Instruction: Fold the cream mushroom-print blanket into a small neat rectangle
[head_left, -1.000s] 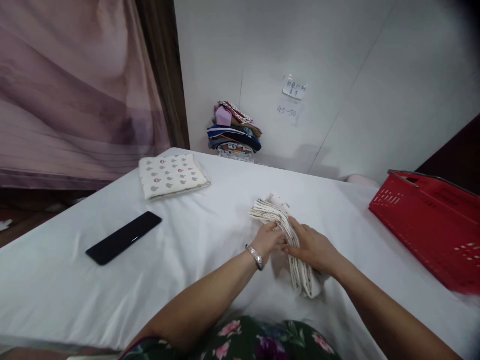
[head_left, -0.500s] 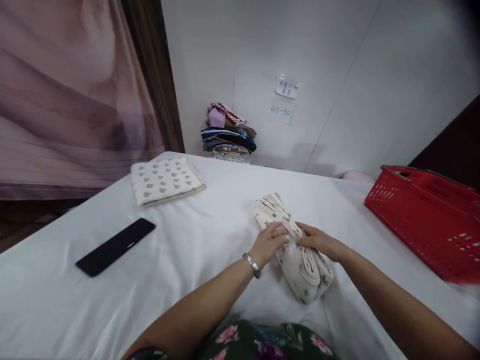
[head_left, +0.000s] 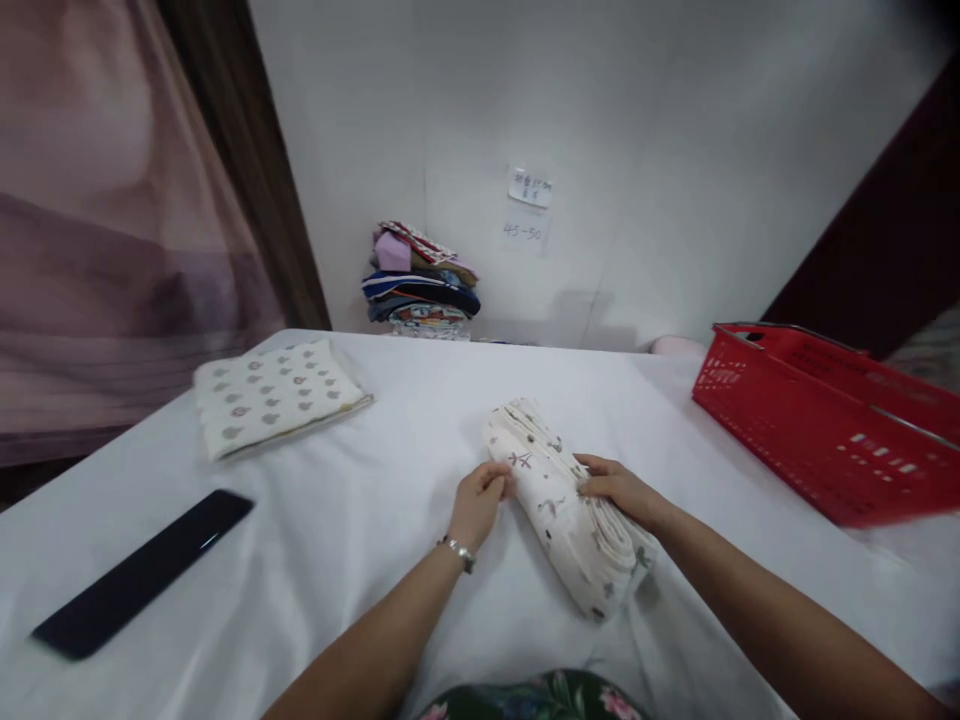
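Observation:
A cream cloth (head_left: 559, 510) with small printed motifs is folded into a long, thick bundle, lying slantwise in front of me. Its layered folds show along the right side and at the near end. My left hand (head_left: 480, 498), with a silver bracelet on the wrist, pinches at the bundle's left edge, fingertips curled together. From the right, my right hand (head_left: 619, 490) grips the layered side, thumb and fingers around the folds. Part of its fingers is hidden by the cloth.
A flat folded patterned cloth (head_left: 281, 392) lies at the left, behind a black phone-like slab (head_left: 142, 575). On the right stands a red plastic basket (head_left: 810, 430). Beyond the white-covered surface (head_left: 420, 410), a stack of folded clothes (head_left: 421, 285) rests by the wall, under paper notes (head_left: 529, 188).
My left hand has moved from the bundle's top to its left edge. The cloth's patterned upper face now shows more broadly. My right hand stays on the right side; the view has shifted right.

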